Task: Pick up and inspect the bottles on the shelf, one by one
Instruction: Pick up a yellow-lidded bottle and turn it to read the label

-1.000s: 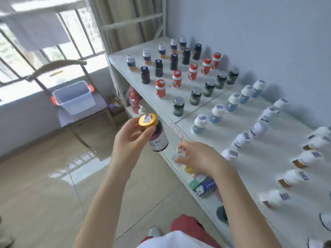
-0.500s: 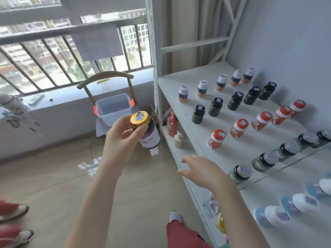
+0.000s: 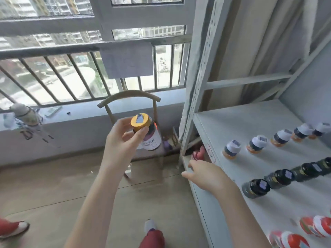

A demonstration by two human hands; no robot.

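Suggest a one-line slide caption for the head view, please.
The left hand holds a yellow-capped bottle up near the window; the open right hand is beside the shelf's front edge.

Bright daylight pours through the barred window [image 3: 75,76], washing out the view outside and lighting the shelf [image 3: 241,122] evenly with faint shadows, while wide-angle bending curves the edges and blur smears the red-capped bottles [image 3: 304,231] at lower right.

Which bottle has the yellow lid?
The bottle held up in the left grip, away from the shelf. Its lid is yellow; those standing on the shelf have white lids, black lids or red lids.
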